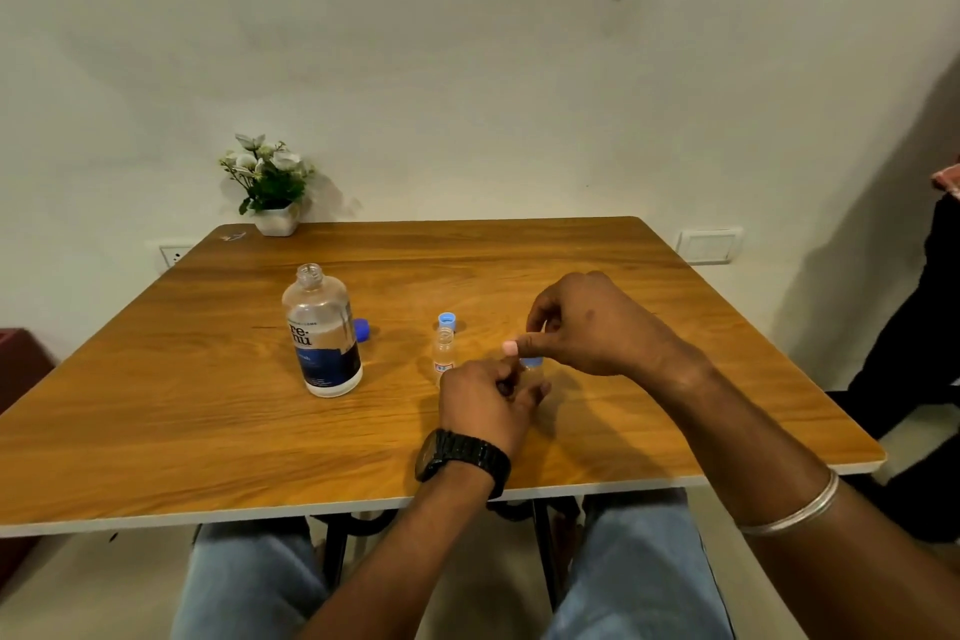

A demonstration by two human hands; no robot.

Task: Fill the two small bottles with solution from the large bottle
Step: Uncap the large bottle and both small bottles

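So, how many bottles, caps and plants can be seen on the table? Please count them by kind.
Large bottle: 1
Small bottles: 2, one standing free, one held in the left hand, mostly hidden
Blue caps: 3, dark blue, light blue, and one on the held bottle under the right hand
Potted plant: 1
Total: 7

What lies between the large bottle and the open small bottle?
Head view: a dark blue cap by the large bottle; otherwise bare table up to the small bottle.

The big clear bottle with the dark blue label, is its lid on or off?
Off. The big clear bottle stands upright with a bare threaded neck, and a dark blue cap lies on the wooden table beside it.
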